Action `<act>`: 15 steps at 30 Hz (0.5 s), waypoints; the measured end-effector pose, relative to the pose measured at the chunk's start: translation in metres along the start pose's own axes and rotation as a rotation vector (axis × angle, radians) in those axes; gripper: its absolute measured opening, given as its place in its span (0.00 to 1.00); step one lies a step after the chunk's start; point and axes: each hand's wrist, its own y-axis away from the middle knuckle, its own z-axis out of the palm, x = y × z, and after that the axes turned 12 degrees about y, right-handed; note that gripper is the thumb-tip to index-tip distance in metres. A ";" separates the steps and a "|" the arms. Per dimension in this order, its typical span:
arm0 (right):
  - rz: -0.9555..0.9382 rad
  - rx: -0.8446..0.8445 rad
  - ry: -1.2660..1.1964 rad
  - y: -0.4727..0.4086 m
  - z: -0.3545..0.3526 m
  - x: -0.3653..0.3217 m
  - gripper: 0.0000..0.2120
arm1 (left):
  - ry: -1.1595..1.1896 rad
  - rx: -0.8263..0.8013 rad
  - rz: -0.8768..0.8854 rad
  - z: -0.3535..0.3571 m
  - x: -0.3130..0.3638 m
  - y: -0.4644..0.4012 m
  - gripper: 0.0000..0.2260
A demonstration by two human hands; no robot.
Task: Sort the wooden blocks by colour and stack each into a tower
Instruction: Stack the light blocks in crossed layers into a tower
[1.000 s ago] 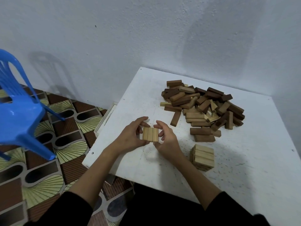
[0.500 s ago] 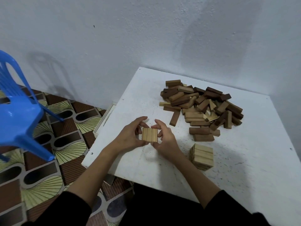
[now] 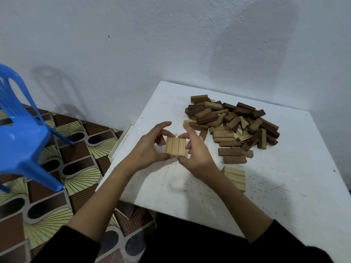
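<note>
A left hand (image 3: pixel 150 147) and right hand (image 3: pixel 197 150) pinch a row of pale blocks (image 3: pixel 175 146) between them above the white surface (image 3: pixel 284 186), each grip closed on it, beside a mixed pile (image 3: pixel 235 126) and a short pale stack (image 3: pixel 235 177).

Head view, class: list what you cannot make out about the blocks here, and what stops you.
- Row of light blocks: whether it rests on the table or is lifted; the left hand and right hand cover its edges.
- Light stack: number of layers; the right forearm hides its left side.
- Loose pile: block count; blocks overlap.
</note>
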 end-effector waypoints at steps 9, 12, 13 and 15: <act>-0.072 0.099 0.095 0.035 -0.086 0.007 0.42 | -0.063 -0.110 0.208 0.048 0.055 -0.015 0.39; -0.022 0.110 0.150 0.055 -0.104 0.024 0.43 | -0.030 -0.179 0.201 0.076 0.062 -0.018 0.39; -0.002 0.111 0.164 0.061 -0.108 0.029 0.43 | -0.035 -0.200 0.194 0.085 0.062 -0.017 0.40; 0.033 0.111 0.154 0.072 -0.111 0.041 0.43 | -0.047 -0.237 0.188 0.100 0.062 -0.015 0.39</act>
